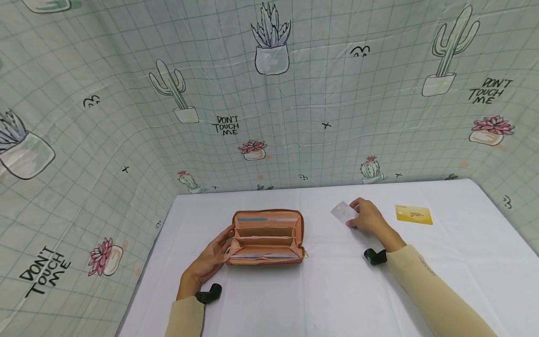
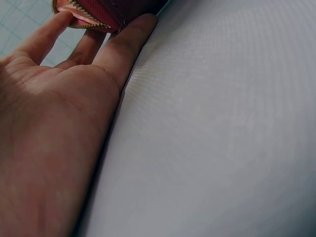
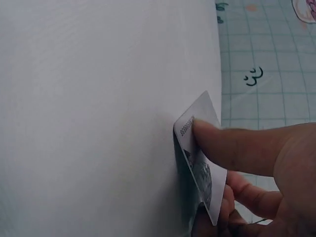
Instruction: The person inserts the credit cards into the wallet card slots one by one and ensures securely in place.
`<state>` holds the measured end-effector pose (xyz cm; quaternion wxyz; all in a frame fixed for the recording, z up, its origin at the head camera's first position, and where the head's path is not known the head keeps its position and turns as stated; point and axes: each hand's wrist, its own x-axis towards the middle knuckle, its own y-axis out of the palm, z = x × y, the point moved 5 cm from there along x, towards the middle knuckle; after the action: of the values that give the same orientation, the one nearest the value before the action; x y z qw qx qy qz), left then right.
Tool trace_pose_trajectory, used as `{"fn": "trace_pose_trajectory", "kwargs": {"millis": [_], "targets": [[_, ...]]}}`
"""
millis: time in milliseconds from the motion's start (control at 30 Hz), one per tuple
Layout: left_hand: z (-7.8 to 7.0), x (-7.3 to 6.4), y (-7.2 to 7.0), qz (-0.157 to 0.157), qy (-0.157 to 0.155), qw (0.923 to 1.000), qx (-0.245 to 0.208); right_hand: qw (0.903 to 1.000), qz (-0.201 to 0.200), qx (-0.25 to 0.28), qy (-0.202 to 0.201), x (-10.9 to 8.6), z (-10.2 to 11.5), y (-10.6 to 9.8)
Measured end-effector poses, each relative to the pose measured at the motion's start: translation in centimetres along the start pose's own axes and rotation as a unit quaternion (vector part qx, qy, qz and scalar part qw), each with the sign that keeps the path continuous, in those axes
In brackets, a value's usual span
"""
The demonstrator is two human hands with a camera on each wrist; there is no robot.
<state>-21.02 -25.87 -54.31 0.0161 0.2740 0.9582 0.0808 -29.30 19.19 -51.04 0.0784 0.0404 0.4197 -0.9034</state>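
Note:
An unzipped wallet [image 1: 265, 241] lies spread on the white table, its peach inside showing divided compartments and the edges of several cards. My left hand [image 1: 212, 257] holds its left end, fingertips at the edge. In the left wrist view, the fingers meet the wallet's dark red cover [image 2: 136, 7] beside the gold zipper. To the right of the wallet, my right hand [image 1: 368, 217] pinches a pale card [image 1: 344, 212] between thumb and fingers. Seen from the right wrist, the card [image 3: 205, 111] stands tilted, with a dark picture and small print on its face.
A yellow card [image 1: 414, 215] lies flat on the table, right of my right hand. Behind the white table [image 1: 328, 299] and along its sides hangs a gridded cloth [image 1: 294, 117] printed with cacti. A small black device [image 1: 209, 294] is on each wrist.

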Motion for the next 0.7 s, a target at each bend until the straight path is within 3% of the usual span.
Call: {"fn": "trace_pose_trajectory", "kwargs": {"millis": [300, 467, 700], "targets": [[0.4, 0.0, -0.3, -0.003, -0.004, 1.0000, 0.001, 0.9969, -0.027, 0.024, -0.069, -0.4, 1.8, -1.0], [0.4, 0.0, -0.4, -0.001, -0.001, 1.0000, -0.003, 0.9898, -0.063, 0.050, -0.117, -1.2, 4.6, -2.2], [0.5, 0.1, -0.5, 0.002, -0.002, 1.0000, -0.003, 0.9817, -0.056, 0.099, -0.153, -1.7, 8.7, -2.0]]}}
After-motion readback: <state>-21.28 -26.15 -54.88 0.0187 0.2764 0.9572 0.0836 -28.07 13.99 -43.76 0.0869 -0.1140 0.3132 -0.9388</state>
